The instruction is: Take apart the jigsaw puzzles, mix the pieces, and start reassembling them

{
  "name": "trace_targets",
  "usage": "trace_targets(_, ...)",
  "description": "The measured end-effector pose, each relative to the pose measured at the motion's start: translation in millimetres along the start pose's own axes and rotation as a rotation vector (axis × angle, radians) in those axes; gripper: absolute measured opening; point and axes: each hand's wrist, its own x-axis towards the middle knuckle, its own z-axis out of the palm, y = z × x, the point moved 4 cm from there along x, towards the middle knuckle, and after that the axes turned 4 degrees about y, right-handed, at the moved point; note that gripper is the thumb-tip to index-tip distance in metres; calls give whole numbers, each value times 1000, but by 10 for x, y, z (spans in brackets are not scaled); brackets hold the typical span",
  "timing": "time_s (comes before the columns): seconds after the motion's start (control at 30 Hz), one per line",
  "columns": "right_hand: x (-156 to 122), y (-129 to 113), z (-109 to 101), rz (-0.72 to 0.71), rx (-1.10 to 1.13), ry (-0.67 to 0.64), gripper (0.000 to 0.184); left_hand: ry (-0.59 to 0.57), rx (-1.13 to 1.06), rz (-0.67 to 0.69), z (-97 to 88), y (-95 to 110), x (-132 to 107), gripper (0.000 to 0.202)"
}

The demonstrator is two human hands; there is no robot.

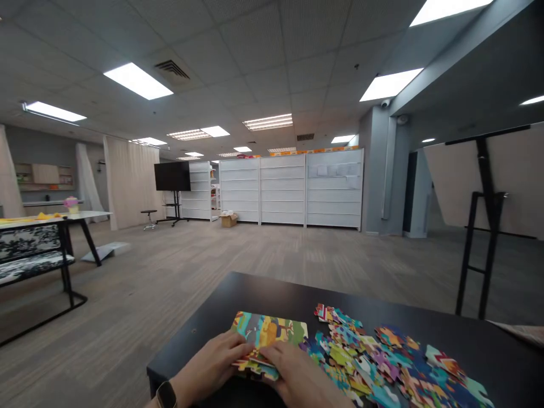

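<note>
Both of our hands meet over a colorful, partly joined jigsaw panel (276, 328) on the left part of a black desk (263, 286), inward from its near left corner. Our left hand (221, 360), a dark band (166, 394) at its wrist, lies across the panel's near left side, fingers close together. Our right hand (297, 374) covers the near right side, its thumb and fingers partly hidden; we cannot tell whether either hand's fingers are clamped on a piece. Just beside the panel, a heap of loose puzzle pieces (369, 362) spreads toward the desk's right edge, overlapping in blue, orange, green and purple. Beyond the desk's far edge, across a carpeted floor (272, 249), we see white shelving (283, 192) and a black screen (172, 177) on a stand.
</note>
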Motion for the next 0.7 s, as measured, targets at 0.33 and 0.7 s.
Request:
trace_targets(0.33, -311, 406, 914, -199, -246, 102, 43, -174, -139, -64, 53, 28, -97, 63)
trace_targets(0.7, -202, 236, 1, -94, 201, -90, 89, -87, -99, -147, 69, 219, 45, 56)
